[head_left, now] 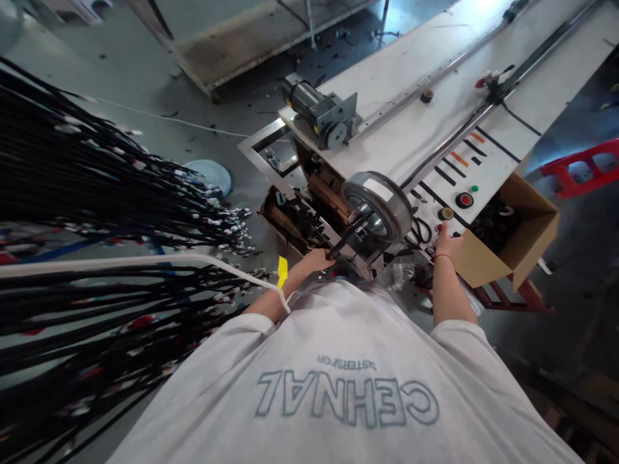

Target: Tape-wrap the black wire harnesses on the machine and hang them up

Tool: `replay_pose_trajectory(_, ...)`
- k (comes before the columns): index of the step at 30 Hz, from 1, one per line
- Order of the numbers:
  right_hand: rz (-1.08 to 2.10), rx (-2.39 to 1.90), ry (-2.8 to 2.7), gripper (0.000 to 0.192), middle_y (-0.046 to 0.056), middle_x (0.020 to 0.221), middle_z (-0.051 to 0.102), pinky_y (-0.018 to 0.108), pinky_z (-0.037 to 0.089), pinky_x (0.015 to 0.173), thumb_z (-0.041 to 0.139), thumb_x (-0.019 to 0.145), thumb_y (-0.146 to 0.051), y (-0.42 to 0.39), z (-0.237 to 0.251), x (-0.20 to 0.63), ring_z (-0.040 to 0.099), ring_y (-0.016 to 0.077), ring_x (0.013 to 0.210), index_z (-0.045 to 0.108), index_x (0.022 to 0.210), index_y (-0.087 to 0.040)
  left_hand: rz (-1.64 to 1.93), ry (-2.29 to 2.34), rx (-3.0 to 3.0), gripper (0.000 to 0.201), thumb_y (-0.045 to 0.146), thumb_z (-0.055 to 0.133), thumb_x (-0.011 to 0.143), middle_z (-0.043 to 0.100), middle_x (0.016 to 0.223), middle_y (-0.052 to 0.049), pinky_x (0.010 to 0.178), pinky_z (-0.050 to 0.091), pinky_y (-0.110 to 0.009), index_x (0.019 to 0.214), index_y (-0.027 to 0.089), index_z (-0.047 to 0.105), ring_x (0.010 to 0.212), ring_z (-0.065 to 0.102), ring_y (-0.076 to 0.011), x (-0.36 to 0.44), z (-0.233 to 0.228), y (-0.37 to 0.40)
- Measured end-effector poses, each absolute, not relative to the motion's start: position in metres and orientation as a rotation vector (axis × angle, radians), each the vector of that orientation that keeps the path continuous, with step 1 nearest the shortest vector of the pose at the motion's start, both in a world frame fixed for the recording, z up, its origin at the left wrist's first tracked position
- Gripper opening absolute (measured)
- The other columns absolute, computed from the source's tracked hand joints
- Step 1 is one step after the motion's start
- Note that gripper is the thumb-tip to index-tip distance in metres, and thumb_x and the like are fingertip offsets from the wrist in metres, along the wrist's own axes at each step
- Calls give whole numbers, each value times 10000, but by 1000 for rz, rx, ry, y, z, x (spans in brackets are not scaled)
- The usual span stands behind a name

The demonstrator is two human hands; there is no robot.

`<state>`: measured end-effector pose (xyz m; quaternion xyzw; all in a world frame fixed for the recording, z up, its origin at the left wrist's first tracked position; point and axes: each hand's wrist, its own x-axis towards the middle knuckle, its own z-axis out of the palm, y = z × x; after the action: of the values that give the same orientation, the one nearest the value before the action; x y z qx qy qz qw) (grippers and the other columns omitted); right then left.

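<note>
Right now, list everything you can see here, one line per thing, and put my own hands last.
machine table: one, white, long, running up to the right
reel: one, grey metal, round, at the table's near end
motor: one, grey and black, at the table's left edge
push button: one, red, on the panel; a small green one beside it
cardboard box: one, brown, open, right of the panel
cable bundles: many, black, hanging on the left
tag: one, yellow, near the left forearm
crate: one, red, far right
shirt: one, white, printed lettering
left hand: at a black cable below the reel
right hand: resting at the panel edge
</note>
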<state>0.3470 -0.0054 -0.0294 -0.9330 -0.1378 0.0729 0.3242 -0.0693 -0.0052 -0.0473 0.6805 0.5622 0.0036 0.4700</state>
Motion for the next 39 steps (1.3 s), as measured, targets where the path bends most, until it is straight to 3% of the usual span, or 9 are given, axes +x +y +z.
replay_pose_trajectory(7,142,-2398,-426,634,222,1230,616,461,437,1030,670,780,-570,-5,-35,353,568,349,1190,541,1185,-99,359,1344,1635,378,497,532,827,680,761,-38,684,444,-267,855,149,676,721,578,-185,-124,-37,-48)
replay_pose_trajectory(14,154,-2353,-411,574,230,1197,633,442,485,982,683,788,-506,-3,-35,352,607,342,1137,547,1141,-74,551,1280,1629,395,481,430,920,647,776,-32,716,434,-278,867,146,631,730,569,-174,-99,2,-44)
replay_pose_trajectory(25,176,-2419,-418,628,266,1235,598,499,449,1027,652,785,-545,-4,-24,345,554,386,1207,537,1188,-77,574,1296,1687,364,437,438,954,645,717,-27,674,416,-271,862,154,647,686,561,-167,-50,16,-11)
replay_pose_trajectory(30,175,-2465,-394,614,279,1217,598,522,443,1024,634,797,-565,-3,-24,343,564,402,1187,523,1165,-86,521,1417,1783,269,410,552,901,677,762,-50,672,413,-274,938,165,655,717,608,-191,-32,17,0)
replay_pose_trajectory(39,111,-2423,-379,567,245,1170,621,517,446,1014,599,797,-630,-4,-33,350,579,372,1175,523,1071,-139,268,1571,1893,253,396,547,887,705,835,-91,678,417,-269,927,177,667,789,649,-221,-56,-23,-8)
